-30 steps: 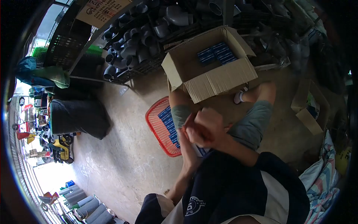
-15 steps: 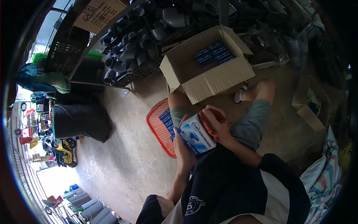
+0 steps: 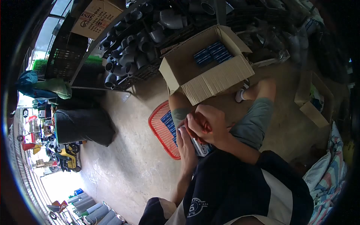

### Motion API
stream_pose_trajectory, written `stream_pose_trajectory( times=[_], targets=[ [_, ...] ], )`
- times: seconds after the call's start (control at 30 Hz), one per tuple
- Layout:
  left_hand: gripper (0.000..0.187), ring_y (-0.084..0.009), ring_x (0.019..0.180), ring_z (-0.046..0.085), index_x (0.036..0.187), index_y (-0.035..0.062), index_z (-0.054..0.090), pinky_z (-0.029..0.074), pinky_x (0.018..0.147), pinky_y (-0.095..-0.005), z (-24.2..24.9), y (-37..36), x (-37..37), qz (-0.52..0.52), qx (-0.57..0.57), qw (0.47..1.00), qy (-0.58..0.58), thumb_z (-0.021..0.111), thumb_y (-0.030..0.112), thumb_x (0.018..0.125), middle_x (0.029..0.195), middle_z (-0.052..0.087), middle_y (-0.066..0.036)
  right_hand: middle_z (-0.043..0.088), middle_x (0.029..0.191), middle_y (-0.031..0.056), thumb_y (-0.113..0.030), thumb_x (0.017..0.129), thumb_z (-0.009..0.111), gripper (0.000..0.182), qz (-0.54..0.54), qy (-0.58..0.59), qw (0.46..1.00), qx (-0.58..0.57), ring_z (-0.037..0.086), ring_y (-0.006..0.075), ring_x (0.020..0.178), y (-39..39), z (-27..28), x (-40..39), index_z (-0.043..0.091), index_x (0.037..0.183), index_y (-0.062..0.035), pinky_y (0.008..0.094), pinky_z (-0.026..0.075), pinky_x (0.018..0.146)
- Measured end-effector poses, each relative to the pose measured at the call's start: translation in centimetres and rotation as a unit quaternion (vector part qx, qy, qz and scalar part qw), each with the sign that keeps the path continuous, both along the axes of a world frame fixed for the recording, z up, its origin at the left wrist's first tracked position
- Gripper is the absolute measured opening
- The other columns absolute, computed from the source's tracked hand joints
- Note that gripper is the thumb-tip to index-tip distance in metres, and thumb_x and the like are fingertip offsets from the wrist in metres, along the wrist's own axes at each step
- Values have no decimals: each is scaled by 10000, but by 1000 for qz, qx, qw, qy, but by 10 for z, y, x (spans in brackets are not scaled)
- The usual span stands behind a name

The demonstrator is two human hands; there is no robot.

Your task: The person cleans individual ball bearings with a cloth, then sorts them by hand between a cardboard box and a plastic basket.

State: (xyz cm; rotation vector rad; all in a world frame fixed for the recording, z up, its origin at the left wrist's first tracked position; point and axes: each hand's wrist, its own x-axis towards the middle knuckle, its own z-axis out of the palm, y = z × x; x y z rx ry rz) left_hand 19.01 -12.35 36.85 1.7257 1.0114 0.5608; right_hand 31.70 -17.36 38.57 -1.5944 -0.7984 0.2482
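Note:
My left hand (image 3: 186, 147) is closed around the side of a small blue-and-white ball valve box (image 3: 203, 148) in my lap. My right hand (image 3: 210, 119) is bunched around a red cloth (image 3: 201, 126), which lies against the top of this box. Hand and cloth cover most of the printed face. Beside my left knee, a red plastic basket (image 3: 151, 123) holds several blue boxes (image 3: 168, 120). In front of me an open cardboard carton (image 3: 215, 83) has more blue boxes (image 3: 212, 53) inside.
Grey pipe fittings (image 3: 129, 56) fill black crates behind the carton. A dark roll of mesh (image 3: 84, 123) stands on the left. Another open carton (image 3: 314, 114) and a striped sack (image 3: 326, 165) are at my right. Grey rolls (image 3: 95, 212) lie at lower left.
My right hand has moved left and over the box with the red cloth. The box has turned, so its printed face, visible before, is now mostly hidden.

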Motion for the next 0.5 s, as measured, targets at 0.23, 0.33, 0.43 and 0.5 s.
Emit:
stream_pose_trajectory(
  times=[0.23,0.33,0.43,0.5],
  targets=[
    [441,-219,1075,596,1339,-8,481,472,959,-337,12,18,5,45,-148,981,-113,367,345,1101,1172,607,-148,534,628,90,-220,836,751,300,85,-60,994,18,564,246,527,-26,-12,-26,523,693,-87,357,453,530],
    [403,-205,1104,582,1333,-7,493,463,954,-310,3,-3,4,-29,-76,994,-70,400,308,1098,1199,598,-146,539,626,89,-198,845,745,298,23,95,995,26,582,232,531,-10,-1,-1,521,684,-85,345,454,507],
    [429,-214,1086,604,1347,-4,489,488,943,-321,-3,1,7,0,-62,996,-61,397,331,1095,1197,611,-152,541,627,83,-154,864,716,251,-3,-24,998,59,569,193,528,-7,-7,-1,544,707,-63,329,432,498],
    [479,-213,1051,625,1349,3,490,516,911,-326,15,17,17,52,-136,987,-74,368,391,1096,1181,622,-153,524,612,68,-73,884,676,201,42,-117,989,79,528,151,515,-18,-15,-19,562,722,-41,318,401,500]
  ],
)
